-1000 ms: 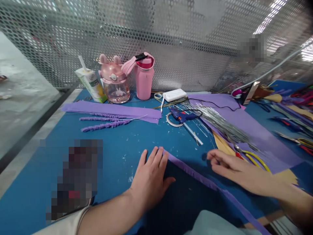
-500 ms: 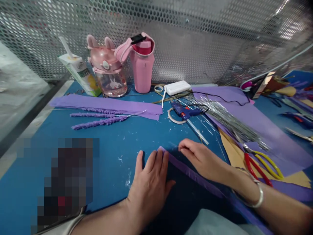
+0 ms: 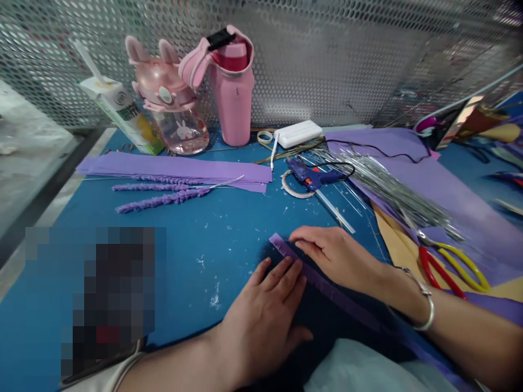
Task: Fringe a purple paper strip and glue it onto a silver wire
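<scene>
A narrow purple strip [image 3: 327, 288] runs diagonally over the blue table, from near the middle down toward the lower right. My left hand [image 3: 263, 321] lies flat, its fingertips pressing on the strip below its upper end, fingers stretched. Beside that end, my right hand [image 3: 343, 258] is closed in a pinch, thumb against index finger. Whatever sits in the pinch, if anything, is too small to make out. Behind the hands lies a blue glue gun [image 3: 312, 175] with a clear glue stick.
Purple strips [image 3: 175, 167] and fuzzy purple stems [image 3: 163, 201] lie at the back left. A drink carton [image 3: 122, 114], a clear bottle [image 3: 180, 128] and a pink bottle [image 3: 235, 103] stand behind. Wires [image 3: 392, 185] and red-yellow-handled scissors [image 3: 445, 261] lie right.
My left hand has slid right and down along the strip, uncovering more of its upper end. My right hand stays pinched and has shifted slightly left and up.
</scene>
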`<action>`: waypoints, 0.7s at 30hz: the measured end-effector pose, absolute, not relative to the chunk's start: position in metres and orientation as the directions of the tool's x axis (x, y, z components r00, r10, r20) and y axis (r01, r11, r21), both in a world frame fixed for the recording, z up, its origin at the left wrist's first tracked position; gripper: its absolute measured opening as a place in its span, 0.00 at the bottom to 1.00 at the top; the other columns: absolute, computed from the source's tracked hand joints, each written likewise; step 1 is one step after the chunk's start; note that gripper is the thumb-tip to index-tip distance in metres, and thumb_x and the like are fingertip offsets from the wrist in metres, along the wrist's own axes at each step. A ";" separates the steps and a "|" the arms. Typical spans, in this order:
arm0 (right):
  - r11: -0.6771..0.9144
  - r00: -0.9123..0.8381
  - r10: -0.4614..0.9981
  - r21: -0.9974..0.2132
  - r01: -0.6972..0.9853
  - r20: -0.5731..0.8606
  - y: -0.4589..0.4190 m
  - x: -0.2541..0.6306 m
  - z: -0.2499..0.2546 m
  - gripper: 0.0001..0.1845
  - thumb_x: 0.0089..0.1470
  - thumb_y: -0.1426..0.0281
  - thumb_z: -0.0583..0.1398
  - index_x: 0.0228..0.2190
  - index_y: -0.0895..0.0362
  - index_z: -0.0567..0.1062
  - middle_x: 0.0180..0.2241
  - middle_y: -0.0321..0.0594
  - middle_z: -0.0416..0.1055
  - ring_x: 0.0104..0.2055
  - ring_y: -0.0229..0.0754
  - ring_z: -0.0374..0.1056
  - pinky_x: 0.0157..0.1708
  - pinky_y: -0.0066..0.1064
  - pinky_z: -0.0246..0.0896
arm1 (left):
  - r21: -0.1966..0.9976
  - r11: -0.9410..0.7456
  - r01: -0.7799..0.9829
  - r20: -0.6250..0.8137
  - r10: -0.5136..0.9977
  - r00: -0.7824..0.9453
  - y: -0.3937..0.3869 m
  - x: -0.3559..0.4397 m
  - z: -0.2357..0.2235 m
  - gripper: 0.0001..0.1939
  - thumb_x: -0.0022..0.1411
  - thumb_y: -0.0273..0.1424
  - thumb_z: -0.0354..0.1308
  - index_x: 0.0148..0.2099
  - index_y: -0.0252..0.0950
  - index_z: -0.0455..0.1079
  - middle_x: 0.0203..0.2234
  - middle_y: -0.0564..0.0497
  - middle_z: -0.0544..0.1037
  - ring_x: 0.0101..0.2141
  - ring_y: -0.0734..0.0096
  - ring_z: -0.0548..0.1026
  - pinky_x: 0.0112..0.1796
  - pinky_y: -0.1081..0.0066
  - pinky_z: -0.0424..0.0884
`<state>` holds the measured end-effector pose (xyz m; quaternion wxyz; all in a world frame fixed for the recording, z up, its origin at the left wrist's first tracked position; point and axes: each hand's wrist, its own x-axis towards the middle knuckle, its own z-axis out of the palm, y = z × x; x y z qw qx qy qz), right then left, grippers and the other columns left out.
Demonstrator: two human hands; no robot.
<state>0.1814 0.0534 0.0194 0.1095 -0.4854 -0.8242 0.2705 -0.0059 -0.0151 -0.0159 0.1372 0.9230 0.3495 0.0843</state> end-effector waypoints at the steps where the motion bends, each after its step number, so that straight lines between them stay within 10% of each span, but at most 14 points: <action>1: 0.415 -0.532 0.844 -0.544 0.730 -0.069 0.055 0.178 0.019 0.13 0.62 0.71 0.51 0.40 0.53 0.74 0.36 0.37 0.75 0.37 0.38 0.70 0.37 0.29 0.61 | 0.325 -0.723 0.610 0.048 0.657 0.753 -0.014 -0.006 -0.016 0.33 0.65 0.50 0.40 0.63 0.36 0.56 0.63 0.46 0.58 0.63 0.60 0.54 0.60 0.53 0.53; 21: 0.278 -0.381 0.923 -0.594 0.755 -0.052 0.048 0.190 0.004 0.07 0.60 0.71 0.51 0.35 0.55 0.70 0.31 0.36 0.72 0.31 0.37 0.67 0.31 0.27 0.57 | 0.166 -0.529 0.832 0.089 0.849 0.521 -0.008 -0.005 -0.018 0.28 0.66 0.39 0.44 0.62 0.28 0.57 0.61 0.39 0.61 0.60 0.52 0.59 0.56 0.51 0.59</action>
